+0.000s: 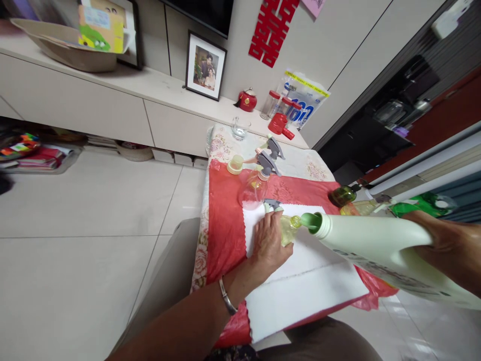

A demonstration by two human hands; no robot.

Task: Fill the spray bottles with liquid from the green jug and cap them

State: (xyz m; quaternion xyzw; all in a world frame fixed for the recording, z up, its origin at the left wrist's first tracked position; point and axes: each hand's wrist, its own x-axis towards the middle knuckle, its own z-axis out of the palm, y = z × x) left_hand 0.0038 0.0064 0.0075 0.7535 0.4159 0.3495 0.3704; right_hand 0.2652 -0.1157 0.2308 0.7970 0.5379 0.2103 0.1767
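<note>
My left hand (269, 241) is wrapped round a small yellowish clear bottle (288, 229) that stands on a white cloth (308, 281). My right hand (443, 239) grips the handle of a large pale green jug (379, 249), tipped on its side. The jug's green spout (310, 221) sits right at the small bottle's open mouth. A grey spray-trigger top (272, 204) lies just behind my left hand.
The cloth lies on a small table with a red cover (224, 220). Behind it are a clear spray bottle (254, 189), another spray bottle (274, 148), a yellow cap (235, 164), a glass (239, 129). Olive and green bottles (342, 195) lie at right. A low cabinet (112, 95) runs behind.
</note>
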